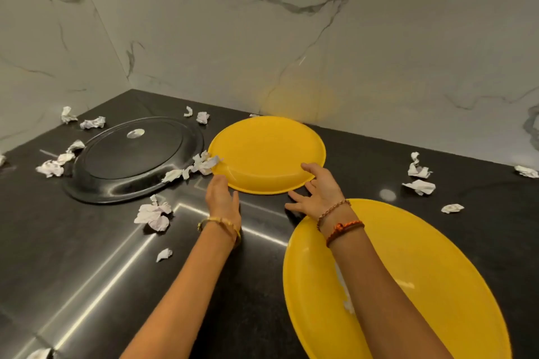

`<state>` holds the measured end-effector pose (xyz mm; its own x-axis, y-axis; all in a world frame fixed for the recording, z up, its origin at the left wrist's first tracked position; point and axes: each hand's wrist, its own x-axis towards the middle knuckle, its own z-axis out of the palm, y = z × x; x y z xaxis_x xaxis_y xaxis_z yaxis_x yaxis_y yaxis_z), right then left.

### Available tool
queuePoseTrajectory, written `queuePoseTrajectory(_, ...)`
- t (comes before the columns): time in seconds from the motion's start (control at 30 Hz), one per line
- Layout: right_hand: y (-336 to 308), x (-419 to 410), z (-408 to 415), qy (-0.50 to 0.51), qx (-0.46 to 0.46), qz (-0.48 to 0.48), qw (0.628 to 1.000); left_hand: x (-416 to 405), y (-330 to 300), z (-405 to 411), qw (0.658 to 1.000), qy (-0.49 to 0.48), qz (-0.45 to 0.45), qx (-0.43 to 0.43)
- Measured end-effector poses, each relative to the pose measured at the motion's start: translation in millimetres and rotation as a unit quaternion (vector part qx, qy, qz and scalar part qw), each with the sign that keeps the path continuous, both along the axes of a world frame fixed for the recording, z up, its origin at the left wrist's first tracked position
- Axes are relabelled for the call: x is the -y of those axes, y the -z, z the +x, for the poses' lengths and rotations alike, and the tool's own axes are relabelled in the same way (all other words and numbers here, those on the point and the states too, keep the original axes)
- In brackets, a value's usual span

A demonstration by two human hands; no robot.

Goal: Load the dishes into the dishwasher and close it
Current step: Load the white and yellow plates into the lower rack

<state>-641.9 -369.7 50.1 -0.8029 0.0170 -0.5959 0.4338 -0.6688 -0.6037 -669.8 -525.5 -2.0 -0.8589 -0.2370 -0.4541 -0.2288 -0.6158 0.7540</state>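
A yellow plate (267,151) lies flat on the black counter (102,256) near the marble wall. My left hand (223,198) touches its near-left rim with the fingers curled under the edge. My right hand (316,192) rests on its near-right rim, thumb on top and fingers spread on the counter. A second, larger-looking yellow plate (408,285) lies close to me at the lower right, partly under my right forearm. A black plate (134,157) sits to the left. The dishwasher is out of view.
Crumpled white paper scraps lie scattered around the plates, such as a wad (153,214) in front of the black plate and several pieces (418,178) at the right. Marble walls (262,38) close off the counter's back and left sides.
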Motion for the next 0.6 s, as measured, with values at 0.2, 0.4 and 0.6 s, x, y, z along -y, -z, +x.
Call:
queuePoseTrajectory(0.2,-6.2,27.8,-19.0,0.036,0.043,0.048,0.997,22.0,-34.6,-17.2,0.993,0.102,-0.055,0.032)
queuePoseTrajectory(0.4,12.5,41.2,-33.2,0.152,0.023,0.117,0.981,23.8,-33.0,-22.5,0.988,0.150,0.008,0.030)
queuePoseTrajectory(0.6,37.7,32.0,-44.5,0.209,-0.030,0.169,0.963,7.9,-28.0,-29.4,0.977,0.151,0.145,0.038)
